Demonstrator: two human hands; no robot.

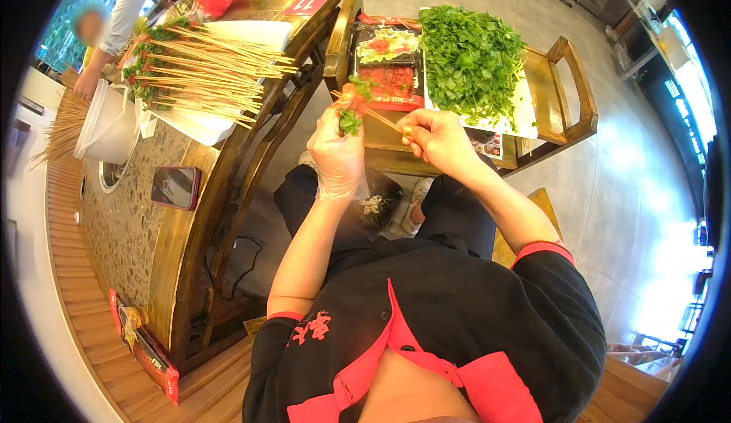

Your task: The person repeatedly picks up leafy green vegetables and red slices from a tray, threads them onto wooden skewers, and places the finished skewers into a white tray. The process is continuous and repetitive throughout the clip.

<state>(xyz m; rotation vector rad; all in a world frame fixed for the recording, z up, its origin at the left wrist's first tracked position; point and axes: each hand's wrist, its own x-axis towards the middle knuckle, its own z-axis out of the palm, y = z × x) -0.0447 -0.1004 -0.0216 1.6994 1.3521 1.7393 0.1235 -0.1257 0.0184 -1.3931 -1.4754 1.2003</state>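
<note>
My left hand (338, 146), in a clear plastic glove, pinches a slice of raw meat (358, 103) with green cilantro leaves at its ends. My bare right hand (437, 137) grips a thin wooden skewer (385, 122), whose front part passes through the meat. Beyond my hands, a red and black package of sliced meat (388, 80) lies on a wooden chair. To its right, a white tray (528, 120) bears a large heap of cilantro (471, 60). At the left, many filled skewers (217, 72) lie on a white tray (197, 129) on the table.
Another person's hand (87, 83) is at a white bucket (105, 129) with bare skewers (63, 120) beside it. A phone (175, 187) lies on the stone-topped table (125, 234). Between my feet stands a dark container (377, 200) with scraps. A meat package (145, 349) lies lower left.
</note>
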